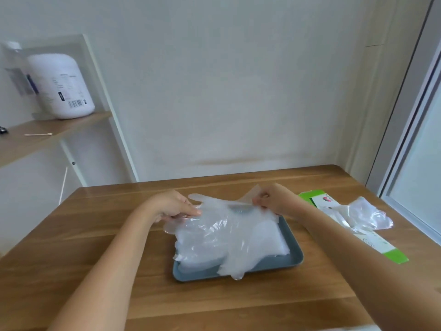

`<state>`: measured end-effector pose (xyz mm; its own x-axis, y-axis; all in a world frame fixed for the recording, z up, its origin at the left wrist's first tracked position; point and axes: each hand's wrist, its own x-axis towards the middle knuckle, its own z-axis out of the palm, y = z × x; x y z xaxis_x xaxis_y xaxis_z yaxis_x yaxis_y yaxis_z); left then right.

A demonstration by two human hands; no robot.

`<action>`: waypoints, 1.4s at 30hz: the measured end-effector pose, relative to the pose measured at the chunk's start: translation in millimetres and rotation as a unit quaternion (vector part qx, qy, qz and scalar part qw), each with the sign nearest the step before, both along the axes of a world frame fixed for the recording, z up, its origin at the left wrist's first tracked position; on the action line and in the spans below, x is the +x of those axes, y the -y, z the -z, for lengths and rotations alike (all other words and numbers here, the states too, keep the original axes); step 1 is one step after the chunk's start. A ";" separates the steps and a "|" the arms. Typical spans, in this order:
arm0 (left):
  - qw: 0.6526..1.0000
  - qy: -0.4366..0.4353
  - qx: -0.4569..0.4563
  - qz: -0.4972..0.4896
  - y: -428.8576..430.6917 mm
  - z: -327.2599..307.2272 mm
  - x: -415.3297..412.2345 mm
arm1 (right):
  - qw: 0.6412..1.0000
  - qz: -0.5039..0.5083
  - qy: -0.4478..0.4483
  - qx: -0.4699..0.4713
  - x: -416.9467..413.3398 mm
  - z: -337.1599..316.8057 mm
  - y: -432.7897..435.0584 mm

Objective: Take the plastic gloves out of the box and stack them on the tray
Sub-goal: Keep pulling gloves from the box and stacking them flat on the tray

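On the wooden table (95, 235), a grey-blue tray (296, 258) sits in front of the person, carrying a stack of clear plastic gloves (269, 237). Both hands hold one more clear plastic glove (222, 225) spread over that stack. The left hand (173, 204) pinches the glove's left edge between thumb and curled fingers, above the tray's far left corner. The right hand (274, 199) pinches the right edge the same way, above the far right corner. The held glove slopes toward the camera, and its fingers hang past the tray's near rim, reaching the table. To the right of the tray lies the glove box (372, 242), white with green ends, flat on the table. Another glove (367, 215) sticks out of its opening, crumpled and loose. Against the wall on the left stands a shelf (55, 130) with a wooden board, holding a large white container (62, 87) with a barcode label and a cotton swab (38, 134) lying near the board's front edge.
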<state>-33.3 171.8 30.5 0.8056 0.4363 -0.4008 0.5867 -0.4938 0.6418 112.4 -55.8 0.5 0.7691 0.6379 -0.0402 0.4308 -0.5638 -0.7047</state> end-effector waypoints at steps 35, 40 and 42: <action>0.942 -0.028 0.265 0.202 91.0 104.6 2.6 | 0.957 -0.185 0.170 -0.145 -50.6 79.0 7.7; 0.944 -0.120 0.244 0.186 70.6 96.2 -4.5 | 0.939 -0.190 0.144 -0.246 -39.9 73.3 17.9; 0.938 -0.145 0.253 0.187 65.3 90.7 -5.0 | 0.937 -0.185 0.147 -0.258 -38.7 69.9 18.6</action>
